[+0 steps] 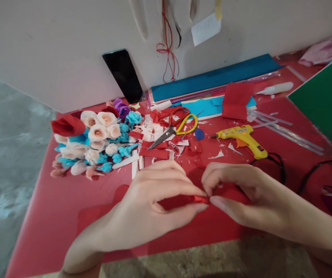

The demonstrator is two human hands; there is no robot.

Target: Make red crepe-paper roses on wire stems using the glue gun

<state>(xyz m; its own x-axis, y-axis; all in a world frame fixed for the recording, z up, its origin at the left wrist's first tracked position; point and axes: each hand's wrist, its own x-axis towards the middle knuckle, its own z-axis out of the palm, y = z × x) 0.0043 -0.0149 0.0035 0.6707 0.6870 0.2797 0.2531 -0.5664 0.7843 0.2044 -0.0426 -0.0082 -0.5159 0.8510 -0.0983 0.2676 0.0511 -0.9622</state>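
Observation:
My left hand (151,200) and my right hand (238,193) meet over the near part of the red table (55,216). Both pinch a small folded red paper strip (196,199) between thumb and fingers, fingertips nearly touching. More of the red strip shows under my right palm. A pile of paper roses (96,141) in cream, blue, pink and red lies to the far left of my hands. Red and white paper scraps (157,148) lie just beyond my left hand.
Scissors (174,129) with red and yellow handles lie past the scraps. A yellow glue gun (242,139) rests to the right, its black cord trailing toward me. Blue and red paper sheets (212,79) and a black phone (123,75) lean at the wall. A green board (328,100) stands at right.

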